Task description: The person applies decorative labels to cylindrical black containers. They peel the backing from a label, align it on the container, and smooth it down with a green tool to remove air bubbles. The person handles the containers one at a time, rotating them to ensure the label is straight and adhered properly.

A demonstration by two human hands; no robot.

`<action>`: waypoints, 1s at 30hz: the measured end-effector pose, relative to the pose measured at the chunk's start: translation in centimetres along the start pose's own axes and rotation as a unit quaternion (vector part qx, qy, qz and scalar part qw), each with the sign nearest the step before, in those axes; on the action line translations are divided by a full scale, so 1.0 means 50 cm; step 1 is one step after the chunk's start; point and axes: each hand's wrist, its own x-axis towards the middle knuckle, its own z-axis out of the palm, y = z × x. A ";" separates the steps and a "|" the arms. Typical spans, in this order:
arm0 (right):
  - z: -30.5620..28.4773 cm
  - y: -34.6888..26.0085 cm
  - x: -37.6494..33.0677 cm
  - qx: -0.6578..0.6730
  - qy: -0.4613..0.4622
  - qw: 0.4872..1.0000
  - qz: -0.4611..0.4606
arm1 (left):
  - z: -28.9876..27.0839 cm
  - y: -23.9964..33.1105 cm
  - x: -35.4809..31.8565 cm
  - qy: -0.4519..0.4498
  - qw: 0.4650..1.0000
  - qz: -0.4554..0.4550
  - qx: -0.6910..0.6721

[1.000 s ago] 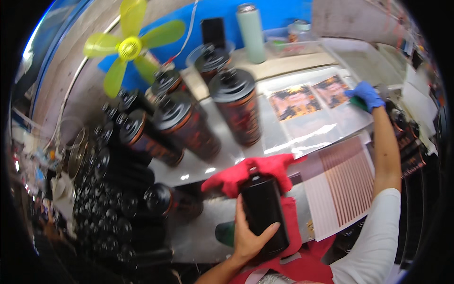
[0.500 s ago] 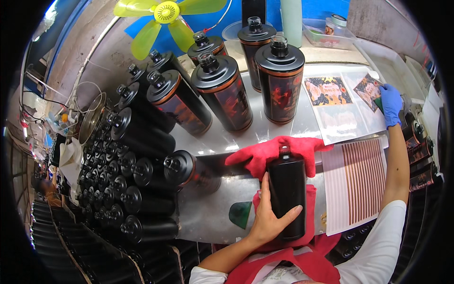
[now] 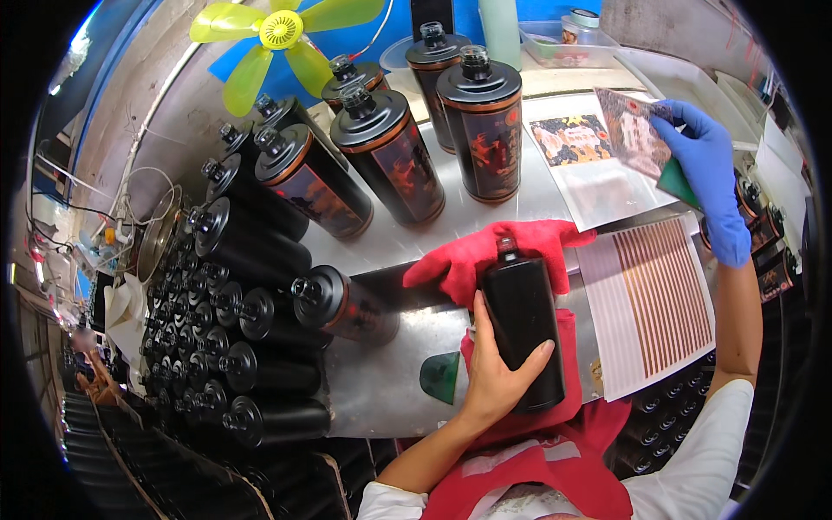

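My left hand (image 3: pixel 496 368) wraps round the lower part of a plain black glass bottle (image 3: pixel 525 316), which leans on a red cloth (image 3: pixel 455 264). At the upper right, my right hand (image 3: pixel 706 169), in a blue glove, pinches a printed picture film (image 3: pixel 631 130) by its corner. The same hand also has a green scraper (image 3: pixel 676 184) tucked against its palm. Below the film lies a white backing sheet (image 3: pixel 598 191) with another printed picture (image 3: pixel 570 140) on it. A second green scraper (image 3: pixel 440 378) rests on the metal table, left of my left hand.
A sheet with brown stripes (image 3: pixel 659 295) lies right of the bottle. Several decorated bottles (image 3: pixel 481 130) stand at the back, with many plain black bottles (image 3: pixel 251 251) to the left. A yellow-green fan (image 3: pixel 279 33) is behind them. A clear plastic tub (image 3: pixel 563 48) sits far right.
My right hand has lifted the printed film off the backing sheet and brought it up, the green scraper still in the palm. My left hand keeps its hold on the bottle. The view has shifted slightly.
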 end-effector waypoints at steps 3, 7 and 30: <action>-0.027 -0.076 -0.067 0.009 -0.043 0.998 0.040 | 0.003 -0.001 -0.006 0.020 0.997 0.018 0.076; -0.057 -0.124 -0.139 0.036 -0.094 0.991 0.094 | 0.004 0.002 -0.004 0.027 0.989 0.038 0.142; 0.033 -0.169 -0.326 0.296 -0.316 0.841 0.326 | -0.066 0.009 -0.045 0.017 0.991 0.069 -0.115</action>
